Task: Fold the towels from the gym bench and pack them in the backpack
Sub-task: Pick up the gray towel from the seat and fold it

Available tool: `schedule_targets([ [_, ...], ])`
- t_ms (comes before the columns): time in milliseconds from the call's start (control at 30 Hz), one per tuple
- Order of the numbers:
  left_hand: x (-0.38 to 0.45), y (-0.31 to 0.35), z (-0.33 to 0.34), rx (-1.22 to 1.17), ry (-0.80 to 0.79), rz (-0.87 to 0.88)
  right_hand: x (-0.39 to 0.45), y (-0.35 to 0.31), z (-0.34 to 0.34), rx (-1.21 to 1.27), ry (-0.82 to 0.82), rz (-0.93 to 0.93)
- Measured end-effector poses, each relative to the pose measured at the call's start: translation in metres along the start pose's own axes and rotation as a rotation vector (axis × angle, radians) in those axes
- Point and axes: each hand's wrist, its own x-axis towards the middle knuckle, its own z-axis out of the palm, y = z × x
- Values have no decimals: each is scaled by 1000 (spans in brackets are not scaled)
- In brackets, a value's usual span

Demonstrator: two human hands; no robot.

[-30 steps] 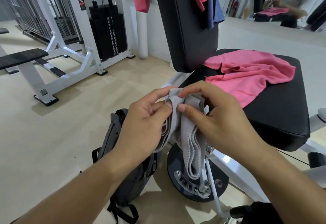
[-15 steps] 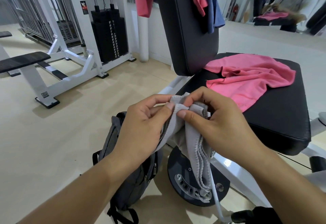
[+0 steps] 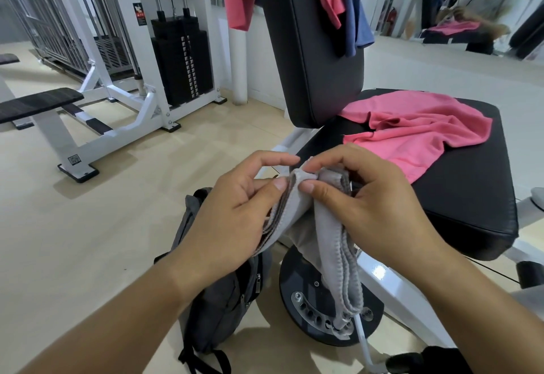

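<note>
Both thumbs have slid closer at centre frame: my left hand [image 3: 235, 211] and right hand [image 3: 374, 205] pinch the grey towel [image 3: 329, 244], its folds hanging; backpack [image 3: 223, 300] below on the floor, pink towel [image 3: 418, 132] on the bench [image 3: 471, 197] at right

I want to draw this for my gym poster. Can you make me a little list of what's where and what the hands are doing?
place: gym
left hand: pinches the grey towel's top edge
right hand: pinches the same edge, beside the left
grey towel: bunched, hanging down between the hands
pink towel: crumpled on the bench seat, unfolded
backpack: on the floor under the left hand; whether it is open cannot be told
backrest: upright, with pink and blue cloths draped over its top
</note>
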Motion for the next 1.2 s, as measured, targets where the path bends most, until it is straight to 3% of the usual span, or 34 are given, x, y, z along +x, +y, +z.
schedule_targets([
  [233,0,-2,2,-15,200,7,0,-1,-2,-17,-67,-89],
  [367,-6,3,12,69,155,57,0,2,3,-22,-35,-74],
  [600,-13,5,14,6,73,48,1,4,2,-36,-1,-69],
  [833,-6,2,12,83,103,2,0,5,6,-41,-11,-62],
  [933,6,-1,-8,77,215,-15,4,4,-3,0,3,-17],
  [1100,31,-30,-77,61,532,-35,18,15,-46,53,181,115],
  [1200,33,-33,-103,-24,526,-15,21,19,-68,104,139,205],
])
